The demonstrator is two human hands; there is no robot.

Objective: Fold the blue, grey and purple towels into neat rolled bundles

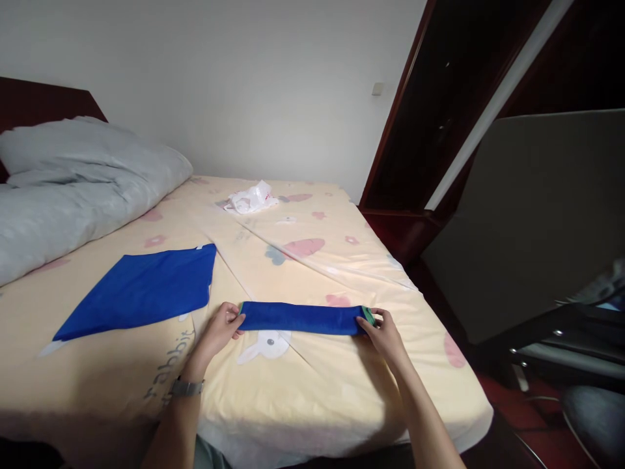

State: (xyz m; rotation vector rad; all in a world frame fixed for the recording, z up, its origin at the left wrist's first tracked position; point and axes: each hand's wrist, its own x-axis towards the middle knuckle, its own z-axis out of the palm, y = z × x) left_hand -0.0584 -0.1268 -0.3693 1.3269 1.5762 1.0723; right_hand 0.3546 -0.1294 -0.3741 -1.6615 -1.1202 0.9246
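Note:
A blue cloth folded into a narrow strip (301, 318) lies across the bed near its front edge. My left hand (222, 326) pinches the strip's left end, fingers closed on the fabric. At the strip's right end, where a bit of green edge shows, my right hand (383, 332) grips it the same way. A metal watch sits on my left wrist. A second blue cloth (144, 290) lies spread flat on the sheet to the left, apart from both hands.
The bed has a pale yellow sheet (293, 384) printed with rabbits and carrots. A grey duvet (73, 189) is heaped at the left. A white plastic bag (251, 197) lies at the far side. Dark wooden furniture (439, 130) and a grey panel (532, 215) stand right.

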